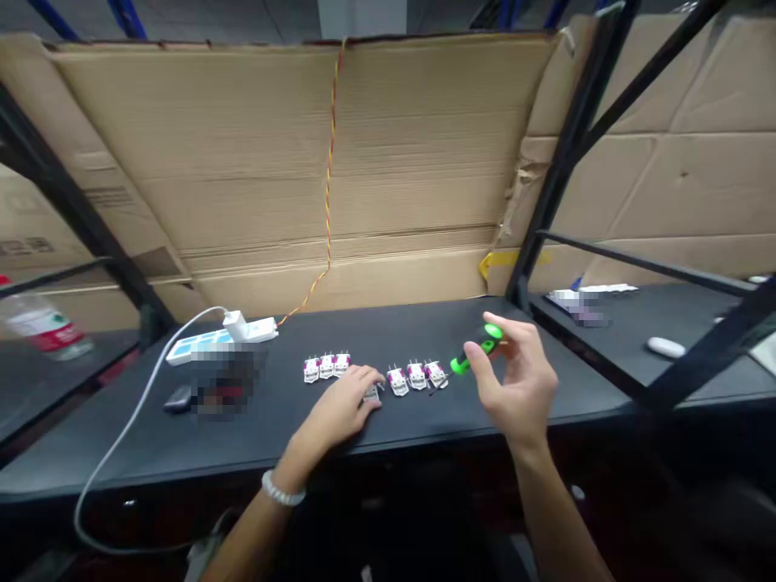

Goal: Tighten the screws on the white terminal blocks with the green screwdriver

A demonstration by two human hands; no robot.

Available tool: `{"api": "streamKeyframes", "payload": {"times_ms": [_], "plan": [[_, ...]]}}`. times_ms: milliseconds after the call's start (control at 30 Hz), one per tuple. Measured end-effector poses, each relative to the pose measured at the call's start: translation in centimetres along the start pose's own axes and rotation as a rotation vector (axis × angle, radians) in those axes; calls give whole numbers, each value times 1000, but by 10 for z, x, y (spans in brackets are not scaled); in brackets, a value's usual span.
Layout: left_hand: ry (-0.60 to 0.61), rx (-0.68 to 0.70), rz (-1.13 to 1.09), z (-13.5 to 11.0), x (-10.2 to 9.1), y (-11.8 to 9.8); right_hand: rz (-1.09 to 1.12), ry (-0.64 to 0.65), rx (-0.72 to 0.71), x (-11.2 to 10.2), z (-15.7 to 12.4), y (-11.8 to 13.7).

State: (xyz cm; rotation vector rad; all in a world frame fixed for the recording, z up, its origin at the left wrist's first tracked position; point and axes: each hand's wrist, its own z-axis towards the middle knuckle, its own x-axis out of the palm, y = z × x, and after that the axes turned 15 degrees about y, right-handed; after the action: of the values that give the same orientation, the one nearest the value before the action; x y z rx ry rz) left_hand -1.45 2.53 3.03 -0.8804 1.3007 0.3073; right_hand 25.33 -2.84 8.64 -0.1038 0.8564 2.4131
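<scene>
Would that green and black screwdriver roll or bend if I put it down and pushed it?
The screwdriver might roll, since its handle looks rounded. Its thin, straight shaft probably feels stiff. The handle is likely the heavier end, being much thicker.

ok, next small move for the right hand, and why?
I'd probably bring the screwdriver left, to the small white part under the left hand: the left fingers are on that part, while the right hand holds the screwdriver with its shaft slanting down-left by the three-part row, short of it.
</scene>
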Motion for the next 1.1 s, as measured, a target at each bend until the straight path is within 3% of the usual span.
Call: {"api": "streamKeyframes", "payload": {"times_ms": [800, 1100], "plan": [[-56, -8, -85, 22, 8, 0, -16, 31, -7, -3, 0, 0], [-70, 6, -123, 16, 12, -4, -34, 34, -19, -3, 0, -1]]}}
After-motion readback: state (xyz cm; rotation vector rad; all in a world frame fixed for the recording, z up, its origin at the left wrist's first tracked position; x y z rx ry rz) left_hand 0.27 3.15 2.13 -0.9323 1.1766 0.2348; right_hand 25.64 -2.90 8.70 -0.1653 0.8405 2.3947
